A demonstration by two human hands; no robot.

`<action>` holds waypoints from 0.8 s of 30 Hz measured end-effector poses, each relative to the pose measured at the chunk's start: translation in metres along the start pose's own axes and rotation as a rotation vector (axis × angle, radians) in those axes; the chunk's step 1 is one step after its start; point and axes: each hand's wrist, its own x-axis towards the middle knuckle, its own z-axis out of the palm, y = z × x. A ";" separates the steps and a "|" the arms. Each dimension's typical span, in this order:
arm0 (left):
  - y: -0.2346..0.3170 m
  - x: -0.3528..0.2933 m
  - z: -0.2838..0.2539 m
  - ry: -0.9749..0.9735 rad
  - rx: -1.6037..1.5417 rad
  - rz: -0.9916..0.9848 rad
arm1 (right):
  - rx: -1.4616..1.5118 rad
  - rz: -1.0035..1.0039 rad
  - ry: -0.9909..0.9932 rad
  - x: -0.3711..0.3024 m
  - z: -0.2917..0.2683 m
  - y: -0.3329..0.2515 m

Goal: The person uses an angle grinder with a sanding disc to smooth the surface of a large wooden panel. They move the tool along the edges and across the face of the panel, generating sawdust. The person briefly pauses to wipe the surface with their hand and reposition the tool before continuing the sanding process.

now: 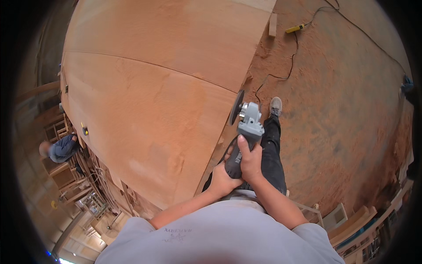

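Observation:
An angle grinder [249, 125] with a grey metal head and dark body is held in front of my waist. My left hand [223, 179] wraps around the rear of its body. Higher up, my right hand [250, 160] grips the body with the thumb laid along it. The grinder's dark round disc [236, 108] stands on edge at the left of the head, close by the edge of a large wooden panel [145, 132]. Whether disc and wood touch, I cannot tell. Reddish sawdust and a dark seam line mark the panel's surface.
A yellow power strip [294, 28] and black cord [290, 66] lie on the dusty floor [334, 123], near a small wood block [273, 25]. On the panel's left sits a tape measure [85, 130]. Another person [63, 148] is beyond it. Wooden pieces [351, 224] stand at lower right.

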 end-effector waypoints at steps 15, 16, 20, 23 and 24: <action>-0.006 -0.010 0.001 -0.024 0.035 -0.093 | 0.073 0.077 0.037 -0.007 -0.005 0.013; -0.006 -0.008 0.001 -0.016 0.033 -0.053 | 0.059 0.066 0.032 -0.005 -0.004 0.011; 0.004 -0.006 0.000 0.020 0.103 0.009 | 0.046 0.043 0.017 -0.003 0.003 0.001; 0.006 -0.001 -0.002 -0.016 0.020 -0.088 | -0.005 0.042 -0.012 0.003 0.001 0.000; 0.008 0.001 -0.002 -0.020 0.007 -0.097 | -0.004 0.039 -0.018 0.005 0.000 -0.002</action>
